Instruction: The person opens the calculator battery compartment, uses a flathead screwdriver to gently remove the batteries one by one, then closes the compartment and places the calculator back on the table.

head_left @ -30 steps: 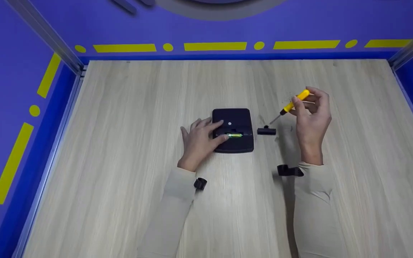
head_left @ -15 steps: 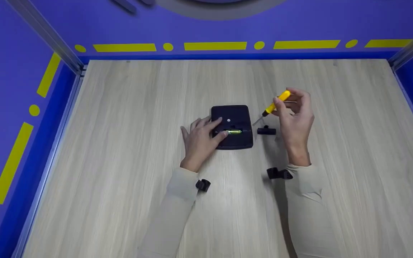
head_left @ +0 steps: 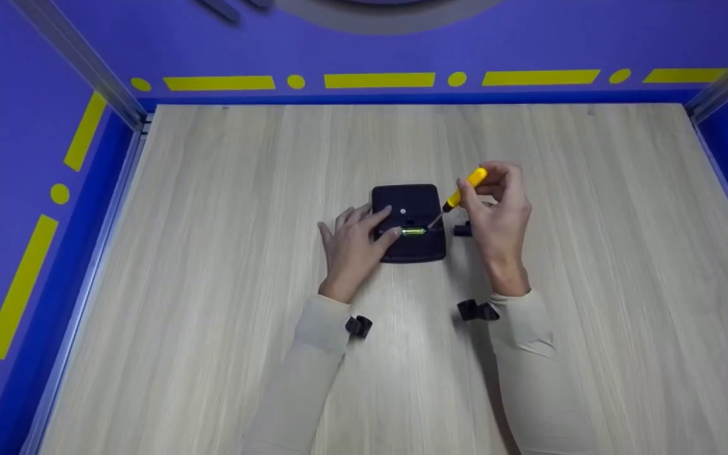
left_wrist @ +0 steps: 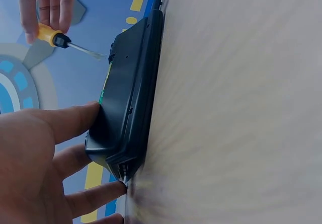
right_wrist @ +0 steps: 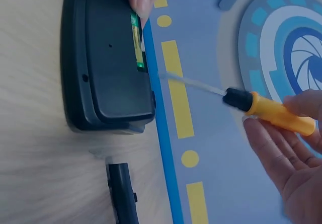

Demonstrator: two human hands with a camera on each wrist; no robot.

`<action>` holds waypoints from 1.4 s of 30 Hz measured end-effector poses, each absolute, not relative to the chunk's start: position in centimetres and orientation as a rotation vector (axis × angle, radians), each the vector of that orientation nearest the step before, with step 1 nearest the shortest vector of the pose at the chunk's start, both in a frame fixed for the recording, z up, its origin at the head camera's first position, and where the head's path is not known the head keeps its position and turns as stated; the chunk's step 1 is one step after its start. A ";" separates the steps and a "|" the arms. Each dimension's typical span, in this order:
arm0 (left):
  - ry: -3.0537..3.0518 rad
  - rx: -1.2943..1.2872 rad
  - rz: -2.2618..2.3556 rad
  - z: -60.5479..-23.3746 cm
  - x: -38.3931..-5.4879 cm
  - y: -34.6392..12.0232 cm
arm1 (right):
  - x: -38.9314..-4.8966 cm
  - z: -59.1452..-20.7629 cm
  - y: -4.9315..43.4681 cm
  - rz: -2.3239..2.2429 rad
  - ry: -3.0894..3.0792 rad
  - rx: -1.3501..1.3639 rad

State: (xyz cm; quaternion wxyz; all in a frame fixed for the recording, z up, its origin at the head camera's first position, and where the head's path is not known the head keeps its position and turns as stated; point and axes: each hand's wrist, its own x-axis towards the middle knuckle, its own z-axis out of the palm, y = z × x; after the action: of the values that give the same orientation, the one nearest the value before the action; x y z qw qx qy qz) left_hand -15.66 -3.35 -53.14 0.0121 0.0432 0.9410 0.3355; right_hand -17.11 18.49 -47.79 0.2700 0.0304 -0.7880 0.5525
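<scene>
A black rectangular device (head_left: 414, 249) lies on the table with its battery compartment uncovered. A green battery (head_left: 413, 231) sits in the compartment. My left hand (head_left: 354, 249) rests on the device's left side, fingers spread, with the thumb pressed beside the battery and partly covering its left end. My right hand (head_left: 502, 212) pinches the yellow handle of a screwdriver (head_left: 467, 188) between thumb and fingers. Its metal shaft slants down towards the battery's right end. The right wrist view shows the blurred tip (right_wrist: 163, 75) a little apart from the device (right_wrist: 118, 83).
Right of the device lies a small black battery cover (head_left: 462, 230), partly hidden by my right hand in the head view. The wooden table (head_left: 244, 189) ends at a blue wall (head_left: 370, 57) with yellow marks. A black wrist mount (head_left: 478, 310) is on the right sleeve.
My right hand has moved left with the screwdriver, from above the small black cover to over the battery compartment. The device has shifted slightly away from me under my left hand.
</scene>
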 end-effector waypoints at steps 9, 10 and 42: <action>2.929 0.134 1.049 -53.0 -15.6 -3.4 | -16.9 -47.8 18.1 1.404 -2.204 0.020; 2.930 0.134 1.053 -53.0 -15.6 -3.4 | -16.9 -47.8 18.0 1.394 -2.207 0.022; 2.934 0.126 1.031 -53.1 -15.7 -3.4 | -16.4 -47.8 16.9 1.292 -2.203 0.112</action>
State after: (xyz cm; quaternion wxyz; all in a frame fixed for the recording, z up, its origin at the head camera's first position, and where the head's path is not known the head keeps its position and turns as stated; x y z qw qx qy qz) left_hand -15.71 -3.35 -53.09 0.0144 0.0403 0.9426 0.3313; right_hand -16.41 16.90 -47.85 0.2883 0.0420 -0.8251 0.4840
